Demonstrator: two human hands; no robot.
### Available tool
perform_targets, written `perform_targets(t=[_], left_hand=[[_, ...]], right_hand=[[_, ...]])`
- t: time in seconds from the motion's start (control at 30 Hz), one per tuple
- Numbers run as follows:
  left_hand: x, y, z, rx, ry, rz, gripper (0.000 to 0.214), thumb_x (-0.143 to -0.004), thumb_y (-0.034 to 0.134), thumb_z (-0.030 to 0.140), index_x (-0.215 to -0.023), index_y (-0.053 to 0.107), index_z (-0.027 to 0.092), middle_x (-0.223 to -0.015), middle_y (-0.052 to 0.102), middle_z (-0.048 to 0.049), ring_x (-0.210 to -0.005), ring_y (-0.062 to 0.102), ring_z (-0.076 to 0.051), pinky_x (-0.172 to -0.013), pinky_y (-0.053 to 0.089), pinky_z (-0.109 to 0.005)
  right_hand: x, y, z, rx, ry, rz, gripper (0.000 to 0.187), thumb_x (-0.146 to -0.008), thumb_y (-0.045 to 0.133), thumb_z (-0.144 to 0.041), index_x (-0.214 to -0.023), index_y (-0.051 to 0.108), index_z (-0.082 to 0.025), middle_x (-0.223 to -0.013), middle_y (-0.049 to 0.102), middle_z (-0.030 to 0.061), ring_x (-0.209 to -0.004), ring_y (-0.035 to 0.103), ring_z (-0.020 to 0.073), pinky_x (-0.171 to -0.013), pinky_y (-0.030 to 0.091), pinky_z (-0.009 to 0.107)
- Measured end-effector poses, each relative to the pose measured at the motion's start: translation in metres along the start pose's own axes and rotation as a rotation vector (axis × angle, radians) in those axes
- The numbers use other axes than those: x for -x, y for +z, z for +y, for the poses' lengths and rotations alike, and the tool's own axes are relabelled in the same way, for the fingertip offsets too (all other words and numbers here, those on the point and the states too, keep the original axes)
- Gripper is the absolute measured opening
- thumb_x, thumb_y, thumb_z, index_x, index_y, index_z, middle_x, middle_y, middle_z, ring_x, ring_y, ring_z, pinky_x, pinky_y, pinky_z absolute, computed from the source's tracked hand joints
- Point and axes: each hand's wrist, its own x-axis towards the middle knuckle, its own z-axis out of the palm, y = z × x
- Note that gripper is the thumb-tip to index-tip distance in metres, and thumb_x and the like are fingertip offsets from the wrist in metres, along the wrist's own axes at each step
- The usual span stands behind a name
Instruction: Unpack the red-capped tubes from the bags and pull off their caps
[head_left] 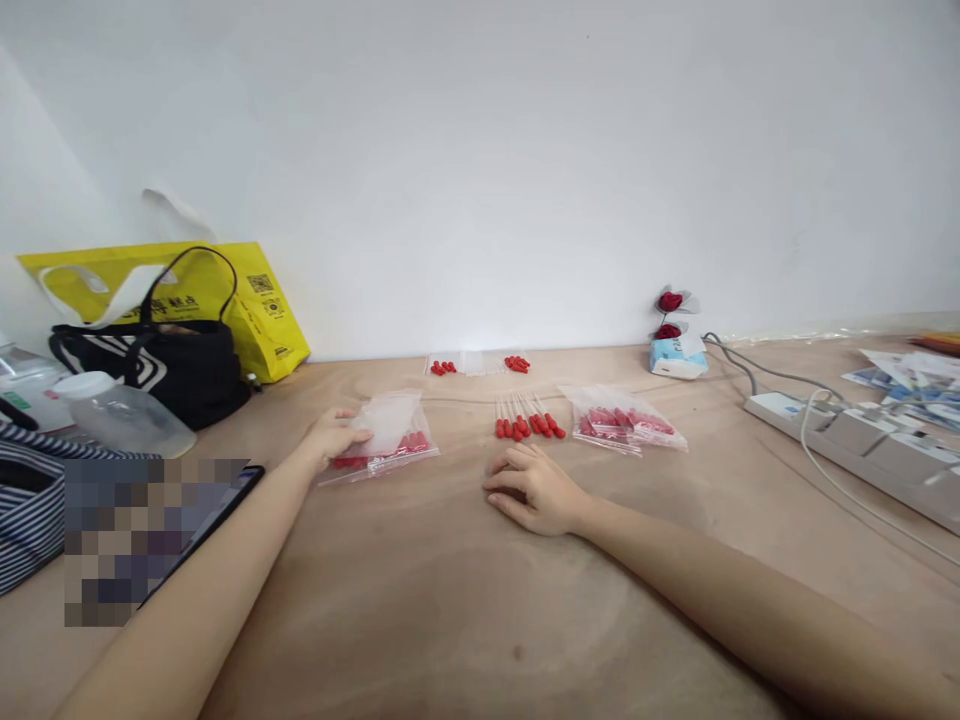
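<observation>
My left hand point(336, 438) is at a pile of clear zip bags on the left, its fingers closed on the edge of a whitish plastic bag point(390, 420) on top. Below that one lie bags with red-tipped contents point(397, 452). My right hand point(536, 490) rests on the table, fingers loosely bent, with a gap between thumb and fingers and nothing held. Just beyond it, several thin white sticks with red bulb-shaped ends point(529, 425) lie side by side, red ends toward me. To their right are stacked filled zip bags point(622, 420).
By the wall lie small bags with red pieces point(480, 363). At left stand a yellow bag point(277, 320), a black bag point(187, 370), a plastic jar point(135, 415) and a blurred-out tablet-like device point(244, 490). At right are a power strip point(862, 440), cables and red flowers point(670, 315).
</observation>
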Motion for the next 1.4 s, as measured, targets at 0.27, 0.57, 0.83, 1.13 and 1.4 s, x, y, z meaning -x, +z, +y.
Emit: perform_targets(t=[0.27,0.57,0.83,1.13,1.4], left_hand=[[-0.011,-0.045,-0.018,-0.176,-0.040,0.137,0.049,-0.060,0.066,0.027,-0.101,0.045,0.012,-0.086,0.058,-0.0069,-0.088,0.055,-0.025,-0.064,0.043,-0.029],[-0.012,-0.047,-0.032,-0.357,0.124,0.060,0.030,-0.061,0.065,0.025,-0.088,0.056,0.017,-0.085,0.062,-0.0020,-0.090,0.054,-0.022,-0.072,0.039,-0.025],[-0.007,-0.049,-0.025,-0.390,0.157,0.062,0.025,-0.063,0.063,0.028,-0.085,0.060,0.015,-0.081,0.063,-0.0033,-0.084,0.056,-0.023,-0.071,0.041,-0.028],[0.065,0.004,0.053,-0.282,0.672,0.015,0.031,-0.077,0.047,0.043,-0.100,0.059,0.025,-0.118,0.052,0.0017,-0.111,0.045,-0.017,-0.096,0.032,-0.025],[0.149,0.051,0.070,-0.207,1.064,-0.654,0.053,-0.081,0.043,0.046,-0.131,0.032,0.030,-0.140,0.027,-0.0029,-0.129,0.021,-0.023,-0.103,0.024,-0.042]], right_hand=[[-0.055,0.035,-0.015,0.176,0.174,-0.012,0.016,-0.080,0.048,-0.027,-0.086,0.061,-0.019,-0.084,0.058,0.0042,-0.087,0.049,0.0176,-0.071,0.032,0.031],[-0.101,0.059,-0.015,0.420,-0.015,-0.048,0.021,-0.083,0.039,-0.019,-0.081,0.060,-0.017,-0.088,0.058,0.0070,-0.087,0.045,0.0205,-0.069,0.030,0.034],[-0.065,0.034,0.000,0.437,-0.078,0.018,0.020,-0.081,0.039,-0.012,-0.084,0.058,-0.016,-0.086,0.058,0.0063,-0.080,0.044,0.0173,-0.068,0.027,0.034],[0.016,-0.010,0.037,0.073,-0.123,0.070,0.026,-0.086,0.035,-0.016,-0.087,0.061,-0.019,-0.088,0.060,0.0057,-0.078,0.053,0.0127,-0.070,0.040,0.026],[0.029,-0.016,0.032,-0.011,0.086,0.156,0.012,-0.077,0.053,-0.021,-0.086,0.061,-0.020,-0.089,0.059,0.0055,-0.083,0.053,0.0164,-0.075,0.042,0.033]])
